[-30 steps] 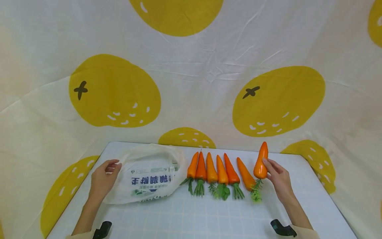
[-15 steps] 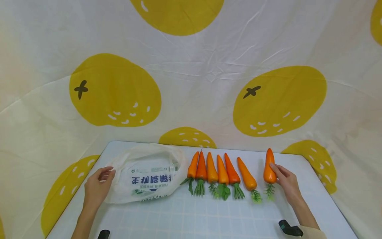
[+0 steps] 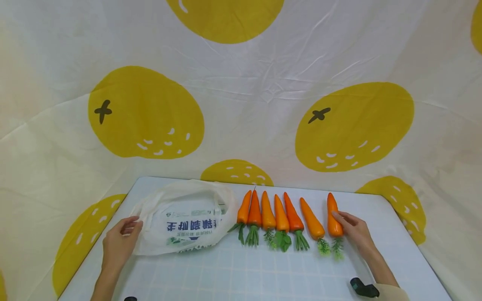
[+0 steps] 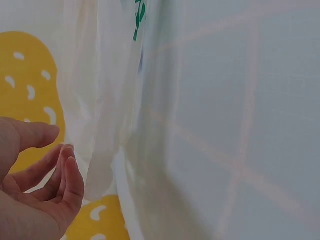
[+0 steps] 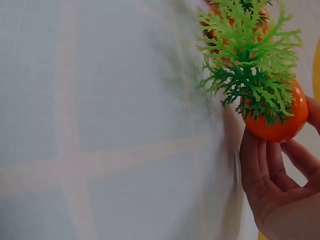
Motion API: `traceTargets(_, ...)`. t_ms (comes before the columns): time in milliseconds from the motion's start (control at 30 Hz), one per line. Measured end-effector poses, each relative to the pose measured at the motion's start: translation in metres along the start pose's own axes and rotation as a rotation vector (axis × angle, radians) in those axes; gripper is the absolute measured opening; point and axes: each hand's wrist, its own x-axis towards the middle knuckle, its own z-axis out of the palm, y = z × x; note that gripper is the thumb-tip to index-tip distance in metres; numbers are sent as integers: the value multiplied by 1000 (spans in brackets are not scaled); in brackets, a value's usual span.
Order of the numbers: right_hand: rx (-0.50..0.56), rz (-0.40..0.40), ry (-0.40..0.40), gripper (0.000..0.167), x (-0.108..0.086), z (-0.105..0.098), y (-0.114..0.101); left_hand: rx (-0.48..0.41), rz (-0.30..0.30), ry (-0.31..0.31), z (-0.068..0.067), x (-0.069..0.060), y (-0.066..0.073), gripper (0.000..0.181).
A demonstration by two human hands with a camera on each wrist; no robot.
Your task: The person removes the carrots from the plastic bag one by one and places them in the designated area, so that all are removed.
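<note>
In the head view, a carrot (image 3: pixel 333 215) with feathery green leaves stands at the right end of a row, tip pointing away. My right hand (image 3: pixel 355 230) holds it between thumb and fingers. The right wrist view shows the carrot's thick end (image 5: pixel 277 122) above the curved fingers, its leaves covering part of it. A white plastic bag (image 3: pixel 150 244) with dark printing lies at the left, its mouth spread. Beside its left edge hangs my left hand (image 3: pixel 119 242), fingers loosely bent. In the left wrist view that hand (image 4: pixel 45 185) holds nothing, close to the bag film (image 4: pixel 100 170).
Several other carrots, such as an orange-red one (image 3: pixel 293 213) and a slanted one (image 3: pixel 312 219), lie side by side between bag and right hand. A pale checked tabletop (image 3: pixel 241 278) runs under everything. Behind its far edge hangs a fabric (image 3: pixel 248 125) with yellow fruit prints.
My right hand has lowered the carrot, first moving right and then back left beside the row, and straightened it. My left hand has drawn left and slightly down, away from the bag's rim.
</note>
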Motion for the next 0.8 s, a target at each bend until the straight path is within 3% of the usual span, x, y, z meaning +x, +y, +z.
traceTargets(800,-150,-59,24,84,3,12,2,7,-58,-123,12,-1,-11,37)
